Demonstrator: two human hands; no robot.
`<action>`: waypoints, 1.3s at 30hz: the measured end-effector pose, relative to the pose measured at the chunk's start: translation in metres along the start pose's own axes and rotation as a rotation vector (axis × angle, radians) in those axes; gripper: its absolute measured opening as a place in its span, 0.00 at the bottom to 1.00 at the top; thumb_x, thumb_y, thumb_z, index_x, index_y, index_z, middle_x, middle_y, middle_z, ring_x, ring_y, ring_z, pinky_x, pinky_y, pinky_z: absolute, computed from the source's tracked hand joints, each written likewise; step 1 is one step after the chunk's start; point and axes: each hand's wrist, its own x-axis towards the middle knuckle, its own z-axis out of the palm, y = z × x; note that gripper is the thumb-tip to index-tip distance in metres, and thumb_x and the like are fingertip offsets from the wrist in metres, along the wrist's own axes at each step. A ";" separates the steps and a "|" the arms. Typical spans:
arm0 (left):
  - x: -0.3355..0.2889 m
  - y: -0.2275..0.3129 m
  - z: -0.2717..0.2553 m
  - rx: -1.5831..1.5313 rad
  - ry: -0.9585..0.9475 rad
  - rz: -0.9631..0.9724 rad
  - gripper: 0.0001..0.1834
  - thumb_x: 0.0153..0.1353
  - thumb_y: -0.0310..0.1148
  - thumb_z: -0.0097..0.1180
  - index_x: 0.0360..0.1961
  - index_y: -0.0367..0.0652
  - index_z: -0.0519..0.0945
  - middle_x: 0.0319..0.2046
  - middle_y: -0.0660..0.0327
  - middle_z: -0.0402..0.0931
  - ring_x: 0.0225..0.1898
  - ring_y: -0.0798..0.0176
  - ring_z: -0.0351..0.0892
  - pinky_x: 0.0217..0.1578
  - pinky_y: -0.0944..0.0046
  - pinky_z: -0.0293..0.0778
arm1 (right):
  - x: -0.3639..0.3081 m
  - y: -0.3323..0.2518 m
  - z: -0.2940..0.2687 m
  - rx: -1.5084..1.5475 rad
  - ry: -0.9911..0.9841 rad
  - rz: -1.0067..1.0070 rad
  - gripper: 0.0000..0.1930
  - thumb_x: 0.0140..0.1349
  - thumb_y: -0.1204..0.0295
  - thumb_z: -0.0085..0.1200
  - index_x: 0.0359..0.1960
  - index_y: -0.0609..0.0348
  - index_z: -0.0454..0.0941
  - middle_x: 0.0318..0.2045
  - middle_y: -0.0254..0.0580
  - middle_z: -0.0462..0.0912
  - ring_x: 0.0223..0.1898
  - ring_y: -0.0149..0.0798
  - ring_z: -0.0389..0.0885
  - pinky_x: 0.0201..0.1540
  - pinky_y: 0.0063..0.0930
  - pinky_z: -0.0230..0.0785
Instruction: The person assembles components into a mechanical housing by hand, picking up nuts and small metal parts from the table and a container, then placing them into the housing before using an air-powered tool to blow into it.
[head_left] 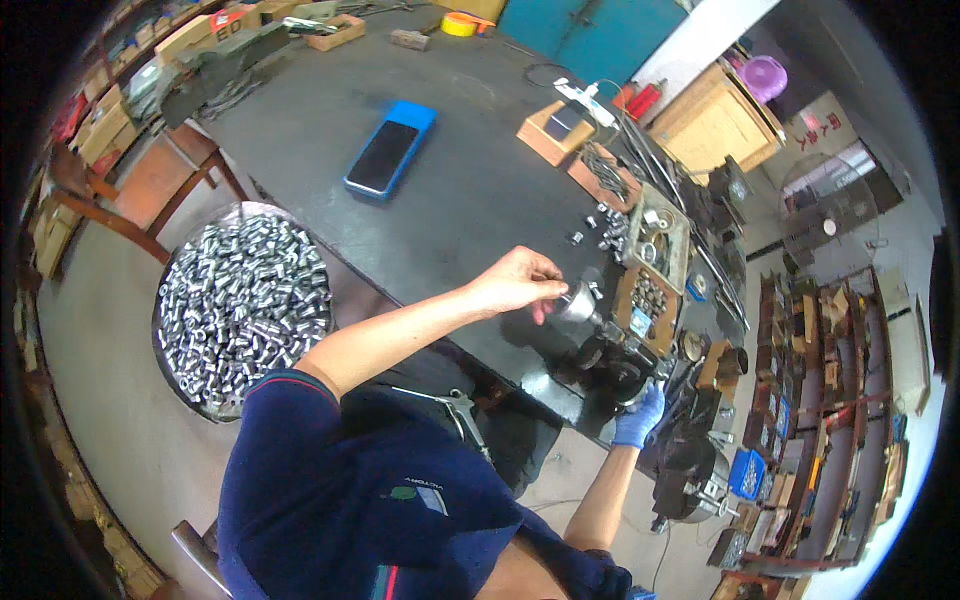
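Note:
My bare left hand [522, 284] is closed in a pinch beside the round metal chuck [577, 303] of a small dark bench machine [612, 362]. Whatever lies between its fingertips is too small to make out. At the rear end of that machine, my right hand [640, 418] in a blue glove is closed around a part I cannot make out, its fingers partly hidden. Several short shiny metal sleeves [612, 230] lie loose on the dark table [450, 230] beyond the chuck.
A large round pan heaped with metal sleeves [245, 305] stands at the left, by a wooden chair [150, 195]. A blue-cased phone-like device [390, 150] lies on the table. Parts trays [660, 240] and a wooden box [640, 305] flank the machine; shelves [830, 420] stand right.

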 end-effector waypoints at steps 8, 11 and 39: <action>-0.069 0.024 -0.074 0.345 0.242 0.051 0.11 0.54 0.29 0.57 0.34 0.31 0.76 0.24 0.58 0.77 0.21 0.70 0.76 0.22 0.71 0.72 | 0.060 -0.060 0.045 0.051 -0.313 0.004 0.16 0.61 0.55 0.47 0.24 0.52 0.71 0.11 0.23 0.62 0.08 0.20 0.55 0.09 0.15 0.48; -0.150 0.038 -0.132 0.634 0.629 -0.007 0.12 0.52 0.31 0.58 0.32 0.31 0.76 0.24 0.55 0.78 0.23 0.68 0.76 0.24 0.68 0.72 | 0.003 -0.078 0.060 0.225 -0.339 -0.193 0.17 0.64 0.58 0.43 0.26 0.58 0.72 0.10 0.27 0.61 0.08 0.21 0.53 0.09 0.15 0.47; -0.214 -0.041 -0.180 1.788 0.937 -0.053 0.16 0.44 0.34 0.57 0.38 0.43 0.78 0.31 0.58 0.77 0.39 0.57 0.74 0.47 0.55 0.66 | -0.031 -0.012 -0.026 0.181 -0.231 0.011 0.19 0.63 0.55 0.45 0.31 0.61 0.75 0.09 0.30 0.67 0.08 0.23 0.61 0.09 0.15 0.49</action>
